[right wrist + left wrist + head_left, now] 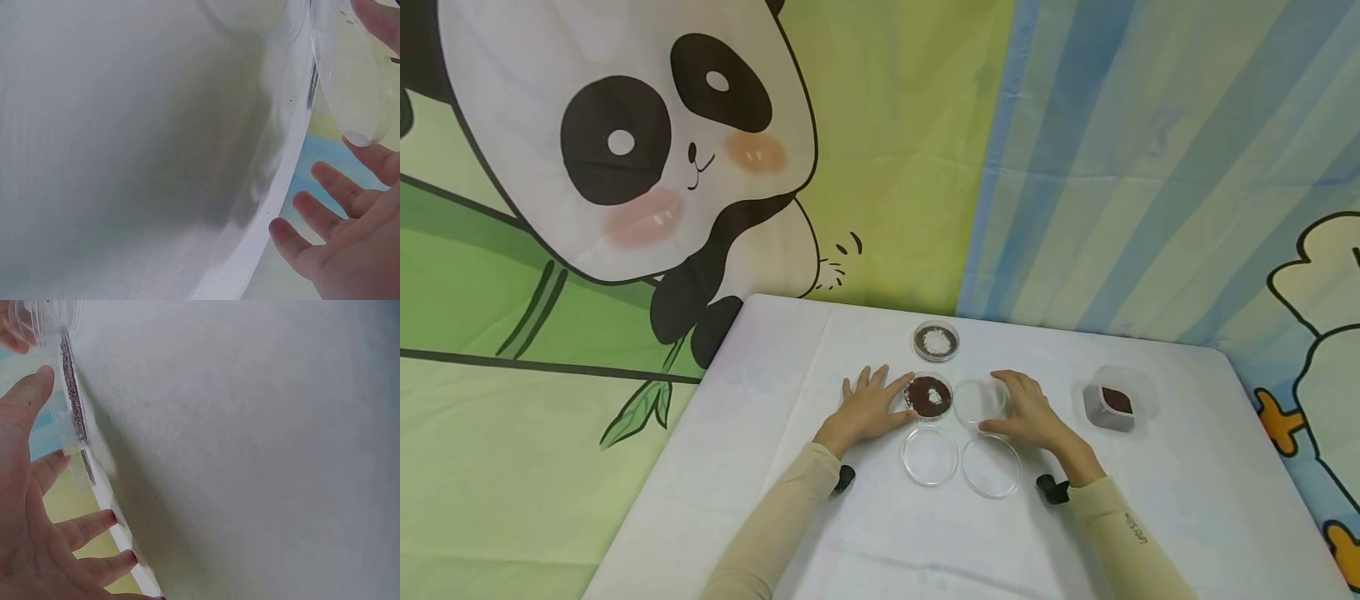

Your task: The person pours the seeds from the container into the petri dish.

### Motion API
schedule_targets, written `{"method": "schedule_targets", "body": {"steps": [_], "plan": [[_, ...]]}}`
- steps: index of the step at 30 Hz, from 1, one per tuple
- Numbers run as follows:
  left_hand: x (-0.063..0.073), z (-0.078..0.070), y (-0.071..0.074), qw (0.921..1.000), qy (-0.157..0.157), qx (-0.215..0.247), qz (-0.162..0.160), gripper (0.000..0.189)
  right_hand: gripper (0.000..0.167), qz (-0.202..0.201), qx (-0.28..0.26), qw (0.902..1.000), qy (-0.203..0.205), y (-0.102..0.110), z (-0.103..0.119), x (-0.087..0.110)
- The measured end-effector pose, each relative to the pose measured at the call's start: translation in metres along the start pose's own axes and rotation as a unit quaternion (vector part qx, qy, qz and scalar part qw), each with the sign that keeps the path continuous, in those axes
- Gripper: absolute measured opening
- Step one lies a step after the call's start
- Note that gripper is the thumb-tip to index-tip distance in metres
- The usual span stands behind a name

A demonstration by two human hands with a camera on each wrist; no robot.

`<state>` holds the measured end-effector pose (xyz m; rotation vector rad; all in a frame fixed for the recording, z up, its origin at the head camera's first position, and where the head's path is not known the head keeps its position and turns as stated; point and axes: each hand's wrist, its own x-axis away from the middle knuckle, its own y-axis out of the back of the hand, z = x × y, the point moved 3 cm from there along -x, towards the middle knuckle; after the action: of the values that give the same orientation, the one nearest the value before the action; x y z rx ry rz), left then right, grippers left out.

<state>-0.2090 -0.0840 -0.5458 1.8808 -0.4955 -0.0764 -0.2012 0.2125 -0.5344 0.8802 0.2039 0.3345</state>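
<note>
My left hand (867,408) has its fingers spread, thumb tip and forefinger right at the rim of a petri dish (930,396) of brown granules topped with a white patch. In the left wrist view, that dish (74,390) is seen edge-on, with the forefinger at its far end. Between the thumb and forefinger of my right hand (1030,412) is a clear round petri dish lid (980,402). The right wrist view shows this lid (350,75) tilted on edge, thumb above and forefinger at its lower rim, the other fingers loose.
Two clear round dishes (930,457) (992,467) lie nearer the body. Farther back stands another petri dish (936,341) with dark granules and white material. At right is a small clear tub (1109,407) of brown granules, with a clear lid behind. A white cloth covers the table (910,542).
</note>
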Motion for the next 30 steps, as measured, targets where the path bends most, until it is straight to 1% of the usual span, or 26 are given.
{"method": "schedule_targets", "body": {"steps": [7,12,21,25,30], "plan": [[0.001,-0.001,0.001,1.0000,0.000,-0.002,0.000,0.075,0.093,-0.013,-0.034,0.9990,0.027,0.001,0.005,-0.001],[0.001,-0.001,0.002,1.0000,-0.002,0.002,-0.003,0.075,0.093,-0.019,-0.057,0.9973,0.041,0.001,0.013,-0.004],[0.001,-0.001,0.001,1.0000,-0.001,-0.001,0.000,0.076,0.093,-0.027,-0.073,0.9955,0.054,-0.003,0.029,-0.014],[0.000,0.000,0.001,1.0000,0.000,-0.001,0.001,0.076,0.094,-0.021,-0.081,0.9947,0.060,-0.006,0.036,-0.020],[-0.001,0.001,0.000,1.0000,0.001,-0.005,0.003,0.076,0.095,0.002,-0.093,0.9936,0.064,-0.010,0.044,-0.028]]}}
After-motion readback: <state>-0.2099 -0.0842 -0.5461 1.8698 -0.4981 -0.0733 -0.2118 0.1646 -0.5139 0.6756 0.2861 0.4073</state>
